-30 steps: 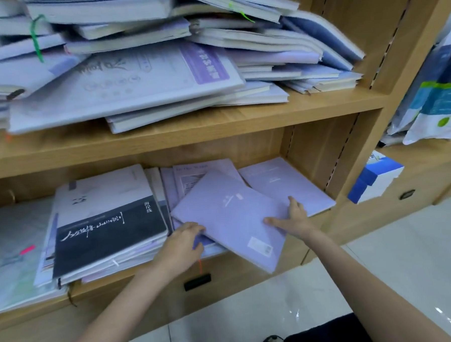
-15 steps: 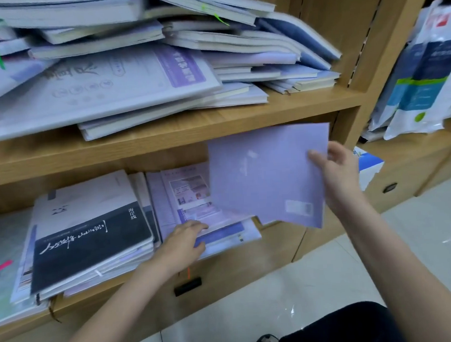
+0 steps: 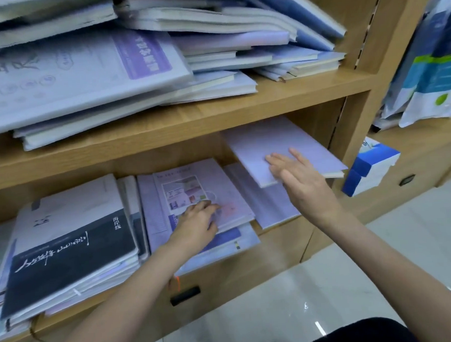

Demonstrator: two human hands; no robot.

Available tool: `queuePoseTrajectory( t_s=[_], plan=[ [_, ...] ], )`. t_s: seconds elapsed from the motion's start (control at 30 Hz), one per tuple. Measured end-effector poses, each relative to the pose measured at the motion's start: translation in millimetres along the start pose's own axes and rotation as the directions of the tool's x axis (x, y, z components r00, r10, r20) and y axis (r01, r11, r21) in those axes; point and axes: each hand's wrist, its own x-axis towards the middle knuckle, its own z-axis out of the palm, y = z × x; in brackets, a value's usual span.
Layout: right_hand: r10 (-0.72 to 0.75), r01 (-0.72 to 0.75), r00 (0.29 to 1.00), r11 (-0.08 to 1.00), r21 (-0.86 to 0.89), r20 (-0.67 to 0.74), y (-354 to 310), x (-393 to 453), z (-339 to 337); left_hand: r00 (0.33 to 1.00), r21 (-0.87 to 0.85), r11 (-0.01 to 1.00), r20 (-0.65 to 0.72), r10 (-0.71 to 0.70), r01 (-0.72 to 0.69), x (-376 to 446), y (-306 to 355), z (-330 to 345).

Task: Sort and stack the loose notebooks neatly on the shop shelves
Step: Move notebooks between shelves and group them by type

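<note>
On lower shelf (image 3: 282, 235), plain purple notebook (image 3: 283, 144) is pushed in by flat, spread right hand (image 3: 298, 177), to sit on purple pile. Picture notebook (image 3: 194, 188) is pressed by left hand (image 3: 198, 222), fingers bent, so pile is kept steady.

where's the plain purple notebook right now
The plain purple notebook sits tilted at the right end of the lower shelf, under the right hand's straight fingers, beside the illustrated notebook the left hand rests on.
</note>
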Motion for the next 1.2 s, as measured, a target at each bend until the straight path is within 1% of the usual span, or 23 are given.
queuePoseTrajectory(
  t_s=[0.03, 0.07, 0.13, 0.2, 0.23, 0.3, 0.33, 0.37, 0.4, 0.43, 0.47, 0.5, 0.53, 0.57, 0.6, 0.67, 0.77, 0.83, 0.9, 1.07, 1.1, 1.13, 1.2],
  plan=[
    [0.016, -0.018, 0.992, 1.000, 0.012, 0.125, 0, -18, 11, 1.000, 0.002, 1.000, 0.008, -0.017, 0.017, 2, -1, 3],
    [0.020, -0.034, 0.963, 0.998, 0.046, 0.267, -1, -37, 20, 0.999, 0.004, 0.999, 0.017, -0.040, 0.040, 3, -1, 7],
    [0.065, -0.157, 0.841, 0.980, 0.126, 0.537, -6, -72, 29, 0.998, 0.043, 0.997, 0.021, -0.060, 0.059, 5, -1, 13],
    [0.236, -0.433, 0.707, 0.890, 0.144, 0.666, -5, -85, 20, 1.000, 0.072, 0.997, 0.000, -0.029, 0.029, 10, 4, 17],
    [0.345, -0.583, 0.650, 0.798, 0.152, 0.678, -1, -87, 14, 1.000, 0.065, 0.998, -0.007, -0.003, 0.004, 14, 9, 18],
    [0.609, -0.821, 0.529, 0.543, 0.176, 0.591, 13, -85, 5, 0.999, 0.046, 0.998, -0.003, 0.038, -0.038, 23, 22, 20],
    [0.742, -0.899, 0.431, 0.398, 0.180, 0.513, 20, -85, 2, 0.999, 0.041, 0.998, 0.012, 0.044, -0.044, 27, 30, 22],
    [0.842, -0.956, 0.294, 0.250, 0.157, 0.453, 26, -86, 2, 0.999, 0.044, 0.998, 0.031, 0.041, -0.043, 32, 38, 25],
    [0.888, -0.987, 0.130, 0.071, 0.147, 0.441, 29, -88, 2, 0.998, 0.057, 0.998, 0.053, 0.035, -0.038, 36, 46, 28],
    [0.872, -0.976, -0.032, -0.132, 0.172, 0.488, 29, -92, 4, 0.997, 0.074, 0.997, 0.068, 0.028, -0.033, 38, 51, 30],
    [0.805, -0.914, -0.159, -0.339, 0.222, 0.571, 27, -95, 6, 0.997, 0.088, 0.996, 0.077, 0.023, -0.030, 40, 54, 33],
    [0.725, -0.823, -0.228, -0.500, 0.270, 0.650, 26, -98, 7, 0.996, 0.094, 0.995, 0.085, 0.021, -0.029, 42, 57, 36],
    [0.668, -0.742, -0.241, -0.594, 0.310, 0.704, 25, -98, 6, 0.996, 0.089, 0.996, 0.092, 0.019, -0.027, 43, 58, 38],
    [0.655, -0.721, -0.223, -0.610, 0.330, 0.722, 27, -99, 7, 0.995, 0.082, 0.996, 0.099, 0.019, -0.027, 43, 58, 40],
    [0.668, -0.729, -0.205, -0.592, 0.344, 0.715, 29, -96, 7, 0.994, 0.074, 0.997, 0.105, 0.021, -0.029, 43, 58, 40],
    [0.736, -0.783, -0.164, -0.502, 0.367, 0.657, 34, -89, 8, 0.993, 0.078, 0.996, 0.118, 0.025, -0.034, 42, 59, 40],
    [0.859, -0.839, -0.094, -0.341, 0.425, 0.503, 45, -79, 5, 0.991, 0.122, 0.992, 0.133, 0.028, -0.044, 44, 62, 38],
    [0.891, -0.863, -0.047, -0.264, 0.430, 0.452, 53, -71, 6, 0.992, 0.149, 0.988, 0.125, 0.026, -0.044, 46, 63, 37],
    [0.877, -0.875, -0.073, -0.285, 0.392, 0.475, 56, -65, 13, 0.993, 0.188, 0.981, 0.110, 0.033, -0.053, 46, 63, 38],
    [0.737, -0.852, -0.190, -0.452, 0.263, 0.649, 48, -68, 32, 0.996, 0.257, 0.964, 0.075, 0.050, -0.068, 48, 64, 44],
    [0.740, -0.873, -0.197, -0.432, 0.228, 0.644, 49, -71, 34, 0.996, 0.288, 0.954, 0.068, 0.063, -0.080, 51, 66, 46],
    [0.771, -0.911, -0.194, -0.371, 0.180, 0.607, 50, -73, 35, 0.995, 0.328, 0.940, 0.062, 0.080, -0.096, 55, 67, 47],
    [0.856, -0.982, -0.136, -0.183, 0.046, 0.498, 50, -76, 35, 0.993, 0.397, 0.910, 0.059, 0.106, -0.120, 62, 73, 50]
  ],
)
